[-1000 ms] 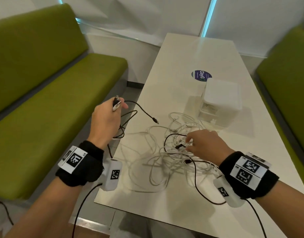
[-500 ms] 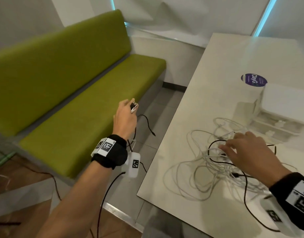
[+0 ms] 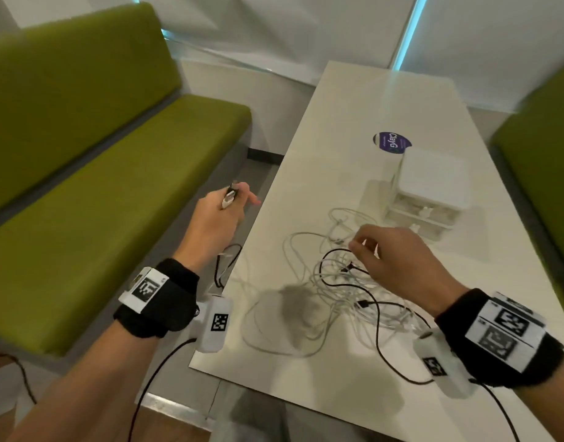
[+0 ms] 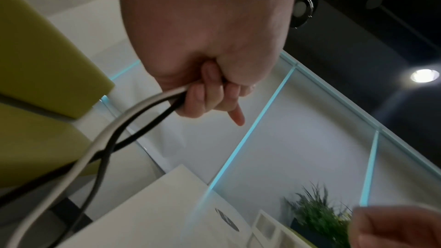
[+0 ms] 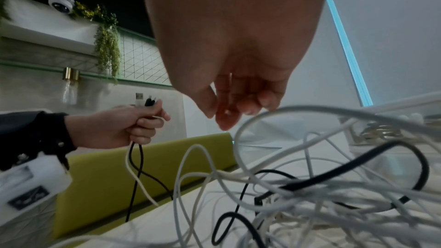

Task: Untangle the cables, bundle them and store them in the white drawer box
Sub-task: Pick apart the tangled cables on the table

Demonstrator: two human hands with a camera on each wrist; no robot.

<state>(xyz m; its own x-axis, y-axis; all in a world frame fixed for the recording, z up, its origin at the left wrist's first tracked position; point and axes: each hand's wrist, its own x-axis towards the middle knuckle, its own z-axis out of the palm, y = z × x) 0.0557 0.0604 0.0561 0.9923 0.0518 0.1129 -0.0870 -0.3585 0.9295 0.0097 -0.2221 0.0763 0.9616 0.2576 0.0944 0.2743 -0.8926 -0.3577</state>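
A tangle of white and black cables [image 3: 335, 282] [image 5: 310, 186] lies on the white table [image 3: 354, 100]. My left hand [image 3: 221, 215] [image 4: 210, 90] is off the table's left edge, over the floor beside the bench. It grips a white cable and a black cable [image 4: 133, 114] just below their plugs [image 3: 229, 196] [image 5: 145, 101], and both cables hang down from the fist. My right hand [image 3: 386, 253] [image 5: 229, 114] hovers just above the tangle with loosely curled fingers, and nothing shows between them. The white drawer box [image 3: 429, 193] stands behind the tangle with its drawers shut.
Green benches [image 3: 115, 173] run along both sides of the table. A round purple sticker [image 3: 391, 142] lies behind the box. Sensor leads trail from both wristbands. The table's near left corner [image 3: 194, 362] is beside my left wrist.
My left hand pulled the two plug ends out to the left, off the table edge. My right hand lifted off the tangle. The head view swung left and back.
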